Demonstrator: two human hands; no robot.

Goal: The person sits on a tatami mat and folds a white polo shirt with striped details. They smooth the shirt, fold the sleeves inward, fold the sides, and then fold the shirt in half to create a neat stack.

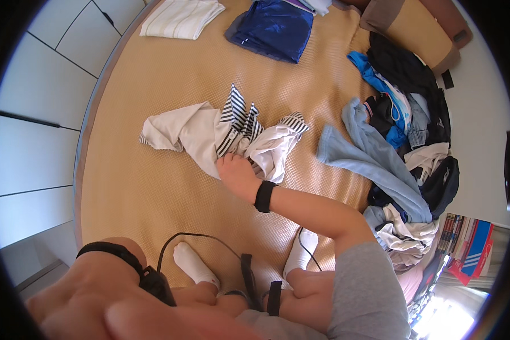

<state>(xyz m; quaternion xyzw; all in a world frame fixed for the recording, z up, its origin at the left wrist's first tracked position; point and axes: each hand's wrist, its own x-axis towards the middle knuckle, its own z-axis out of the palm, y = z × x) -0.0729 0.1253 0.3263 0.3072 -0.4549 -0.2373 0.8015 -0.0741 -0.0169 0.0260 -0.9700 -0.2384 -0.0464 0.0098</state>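
There are two socks [192, 263], one stripe-trimmed garment [199, 131], one folded cream cloth [181, 19].

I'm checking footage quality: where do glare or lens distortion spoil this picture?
In the head view, glare washes out the patch at lower right; also in the head view, the white cabinet bows along its edges and black fills the corners; in that same head view, the stripe-trimmed shirt and right hand look fairly clear.
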